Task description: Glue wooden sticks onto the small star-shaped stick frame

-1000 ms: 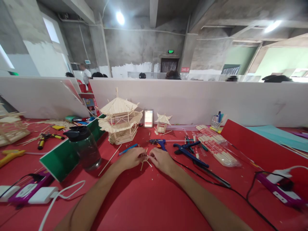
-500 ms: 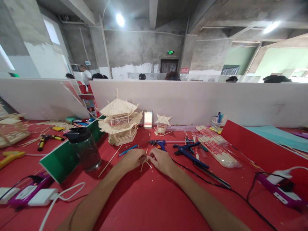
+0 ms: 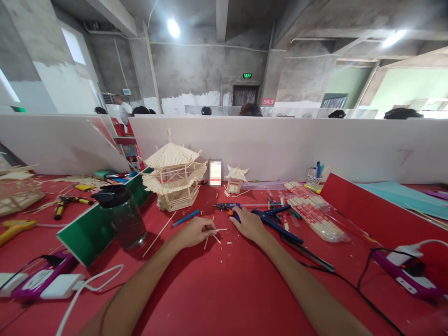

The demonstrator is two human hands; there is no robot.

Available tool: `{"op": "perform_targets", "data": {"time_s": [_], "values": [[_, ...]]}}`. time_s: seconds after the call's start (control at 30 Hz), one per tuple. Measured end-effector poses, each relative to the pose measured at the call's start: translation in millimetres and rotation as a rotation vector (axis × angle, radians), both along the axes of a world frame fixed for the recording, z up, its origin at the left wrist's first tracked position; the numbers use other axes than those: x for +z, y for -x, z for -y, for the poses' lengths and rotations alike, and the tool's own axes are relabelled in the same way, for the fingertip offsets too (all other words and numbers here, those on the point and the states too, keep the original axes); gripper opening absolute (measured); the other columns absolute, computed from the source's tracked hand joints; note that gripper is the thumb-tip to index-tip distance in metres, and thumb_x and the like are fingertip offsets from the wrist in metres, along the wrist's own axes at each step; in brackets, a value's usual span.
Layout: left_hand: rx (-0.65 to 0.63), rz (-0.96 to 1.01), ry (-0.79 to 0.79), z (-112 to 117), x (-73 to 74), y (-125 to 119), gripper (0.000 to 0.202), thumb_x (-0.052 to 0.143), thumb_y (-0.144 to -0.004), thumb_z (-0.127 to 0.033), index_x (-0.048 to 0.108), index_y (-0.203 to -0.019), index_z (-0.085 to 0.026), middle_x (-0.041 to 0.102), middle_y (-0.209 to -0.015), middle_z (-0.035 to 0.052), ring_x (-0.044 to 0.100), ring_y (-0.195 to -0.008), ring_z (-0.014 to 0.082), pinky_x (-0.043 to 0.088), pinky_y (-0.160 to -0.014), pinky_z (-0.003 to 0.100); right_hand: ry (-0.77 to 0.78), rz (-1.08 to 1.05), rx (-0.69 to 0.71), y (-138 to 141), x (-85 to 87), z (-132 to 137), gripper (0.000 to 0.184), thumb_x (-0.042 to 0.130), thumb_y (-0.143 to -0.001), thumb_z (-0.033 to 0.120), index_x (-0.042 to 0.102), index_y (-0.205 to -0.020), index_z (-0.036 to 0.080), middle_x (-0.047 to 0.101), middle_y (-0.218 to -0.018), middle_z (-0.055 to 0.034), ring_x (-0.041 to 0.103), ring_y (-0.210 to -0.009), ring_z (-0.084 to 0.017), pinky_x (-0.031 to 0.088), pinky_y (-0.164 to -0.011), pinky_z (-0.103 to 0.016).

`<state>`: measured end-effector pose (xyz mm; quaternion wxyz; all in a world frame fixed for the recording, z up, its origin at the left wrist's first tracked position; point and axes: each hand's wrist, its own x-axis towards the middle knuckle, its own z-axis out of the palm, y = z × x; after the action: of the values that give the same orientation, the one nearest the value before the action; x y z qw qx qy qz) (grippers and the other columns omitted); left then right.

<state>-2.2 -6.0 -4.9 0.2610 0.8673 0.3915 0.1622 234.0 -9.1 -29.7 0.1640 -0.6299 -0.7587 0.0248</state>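
My left hand [image 3: 199,232] is closed, thumb and fingers pinching a small joined piece of thin wooden sticks [image 3: 217,239] just above the red table. One stick points right from the fingertips; others splay toward me, and the palm hides the rest. My right hand [image 3: 250,225] is wrapped over the handle of a blue glue gun [image 3: 237,216], which lies with its nozzle to the left. Behind the hands stand a large tiered stick pavilion [image 3: 177,175] and a little stick pavilion [image 3: 236,179]. A blue pen-like tube [image 3: 185,218] lies beyond my left hand.
Blue cutters [image 3: 275,224] lie right of my right hand, near bagged sticks [image 3: 315,212]. At left stand a dark water bottle [image 3: 122,217] and a green board [image 3: 84,238]. Purple power strips [image 3: 408,280] sit at both sides. A white partition [image 3: 280,144] closes the back.
My right hand has left the stick piece and moved right onto the glue gun. My left hand keeps hold of the sticks, and a short offcut now shows beside them.
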Motion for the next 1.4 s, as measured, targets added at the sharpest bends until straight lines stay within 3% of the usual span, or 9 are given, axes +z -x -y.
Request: {"op": "perform_targets", "data": {"time_s": [0.2, 0.3, 0.4, 0.57, 0.7, 0.83, 1.0, 1.23, 1.4], "values": [[-0.002, -0.013, -0.003, -5, -4.2, 5, 0.033, 0.052, -0.092, -0.045, 0.071, -0.090, -0.018, 0.071, -0.083, 0.0040, 0.061, -0.074, 0.0156, 0.041, -0.067, 0.023, 0.060, -0.019, 0.023, 3, 2.5, -1, 0.024, 0.041, -0.099, 0.035, 0.055, -0.115, 0.024, 0.067, -0.101, -0.0090, 0.066, -0.089, -0.023, 0.038, -0.071, -0.028], [0.006, -0.014, -0.015, -8, -5.9, 7, 0.032, 0.053, -0.092, -0.044, 0.071, -0.091, -0.018, 0.071, -0.084, 0.0044, 0.060, -0.074, 0.0161, 0.041, -0.067, 0.023, 0.067, -0.074, 0.022, 2, 3.3, -3, 0.019, 0.046, -0.093, 0.023, 0.054, -0.110, 0.023, 0.068, -0.094, -0.0055, 0.065, -0.083, -0.020, 0.033, -0.067, -0.026], [0.024, -0.014, -0.019, -9, -5.0, 7, 0.032, 0.052, -0.092, -0.045, 0.070, -0.090, -0.019, 0.071, -0.085, 0.0042, 0.061, -0.075, 0.0166, 0.042, -0.068, 0.024, 0.046, -0.175, -0.005, 0, 2.1, -5, 0.018, 0.049, -0.087, 0.022, 0.050, -0.105, 0.022, 0.066, -0.084, -0.0021, 0.062, -0.075, -0.019, 0.030, -0.063, -0.025], [0.039, -0.014, -0.048, -10, -3.1, 8, 0.034, 0.052, -0.092, -0.046, 0.070, -0.086, -0.018, 0.070, -0.081, 0.0037, 0.061, -0.073, 0.0163, 0.041, -0.067, 0.024, -0.113, -0.431, -0.070, -4, 0.2, -11, 0.013, 0.047, -0.083, 0.027, 0.046, -0.095, 0.022, 0.059, -0.079, -0.0003, 0.058, -0.071, -0.019, 0.035, -0.064, -0.027], [0.022, -0.017, -0.073, -10, -3.3, 9, 0.033, 0.051, -0.093, -0.044, 0.070, -0.085, -0.017, 0.069, -0.078, 0.0037, 0.060, -0.070, 0.0158, 0.039, -0.064, 0.023, -0.198, -0.837, 0.006, -7, 4.2, -13, 0.019, 0.049, -0.081, 0.037, 0.041, -0.091, 0.023, 0.055, -0.085, -0.0008, 0.060, -0.070, -0.018, 0.046, -0.064, -0.030], [0.006, -0.014, -0.075, -11, -4.9, 10, 0.031, 0.052, -0.093, -0.042, 0.070, -0.086, -0.017, 0.068, -0.077, 0.0033, 0.058, -0.069, 0.0149, 0.038, -0.063, 0.022, -0.072, -1.293, 0.124, -5, 11.3, -10, 0.036, 0.062, -0.075, 0.046, 0.038, -0.091, 0.024, 0.051, -0.093, 0.0004, 0.063, -0.062, -0.015, 0.050, -0.049, -0.027], [-0.009, 0.016, -0.046, -14, -8.0, 13, 0.034, 0.052, -0.093, -0.045, 0.071, -0.089, -0.016, 0.070, -0.078, 0.0045, 0.060, -0.069, 0.0152, 0.040, -0.064, 0.022, 0.038, -1.579, 0.204, -2, 18.7, -3, 0.049, 0.082, -0.062, 0.038, 0.044, -0.088, 0.023, 0.055, -0.088, 0.0040, 0.064, -0.070, -0.013, 0.050, -0.049, -0.019], [-0.004, 0.036, -0.045, -15, -8.2, 14, 0.036, 0.054, -0.092, -0.046, 0.072, -0.088, -0.016, 0.070, -0.077, 0.0044, 0.059, -0.068, 0.0147, 0.041, -0.063, 0.022, 0.364, -1.853, 0.261, -6, 24.4, 6, 0.056, 0.089, -0.057, 0.033, 0.049, -0.095, 0.024, 0.066, -0.084, 0.0021, 0.062, -0.068, -0.011, 0.050, -0.053, -0.018], [-0.021, 0.042, -0.037, -15, -6.2, 14, 0.036, 0.053, -0.093, -0.046, 0.072, -0.088, -0.016, 0.070, -0.076, 0.0041, 0.059, -0.067, 0.0145, 0.040, -0.062, 0.022, 0.388, -1.842, 0.252, -5, 23.7, 5, 0.060, 0.091, -0.055, 0.032, 0.047, -0.095, 0.024, 0.067, -0.082, 0.0013, 0.061, -0.068, -0.012, 0.049, -0.054, -0.019]]}}
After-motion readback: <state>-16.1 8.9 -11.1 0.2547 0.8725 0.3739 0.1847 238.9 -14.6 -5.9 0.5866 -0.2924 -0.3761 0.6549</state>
